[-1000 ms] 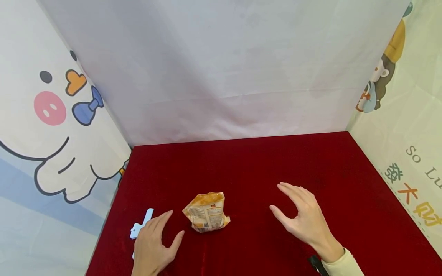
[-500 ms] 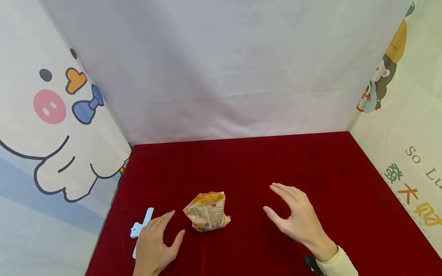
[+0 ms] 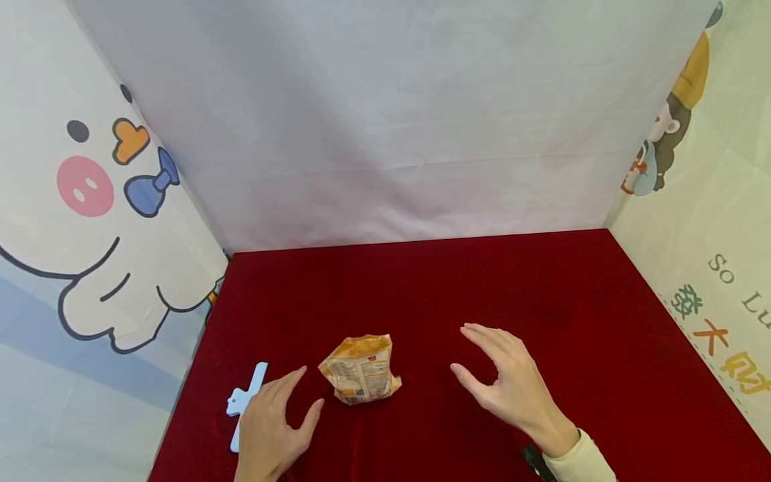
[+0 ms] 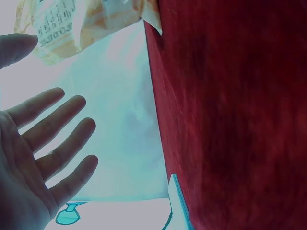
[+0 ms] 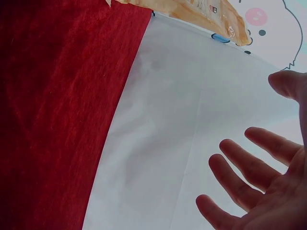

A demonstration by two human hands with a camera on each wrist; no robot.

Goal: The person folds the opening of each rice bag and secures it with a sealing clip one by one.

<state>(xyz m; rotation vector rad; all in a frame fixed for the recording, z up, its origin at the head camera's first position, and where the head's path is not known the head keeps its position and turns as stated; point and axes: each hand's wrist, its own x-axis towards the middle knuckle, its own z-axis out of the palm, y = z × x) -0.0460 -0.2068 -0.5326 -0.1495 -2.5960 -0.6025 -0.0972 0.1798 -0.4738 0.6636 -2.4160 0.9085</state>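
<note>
A crumpled orange-and-white food packet (image 3: 361,371) with printed text stands on the red cloth, between the two hands in the head view. Just left of it is the left hand (image 3: 271,422), fingers spread and thumb apart, holding nothing. Partly behind that hand lies a light-blue plastic clip (image 3: 239,402) with long arms. Farther off, to the right of the packet, the right hand (image 3: 512,381) hovers with its fingers apart and nothing in its grasp. Both wrist views show bare palms, with the packet (image 4: 81,28) at the top edge.
Red velvet-like cloth (image 3: 434,288) covers the table. A white curtain (image 3: 391,134) rises at the back, and printed cartoon curtains stand at the left (image 3: 120,281) and right (image 3: 711,234). A black wrist strap (image 3: 536,462) shows by the right sleeve.
The right hand has drifted left toward the packet. The left hand has barely shifted, and the packet and the clip stay where they were.
</note>
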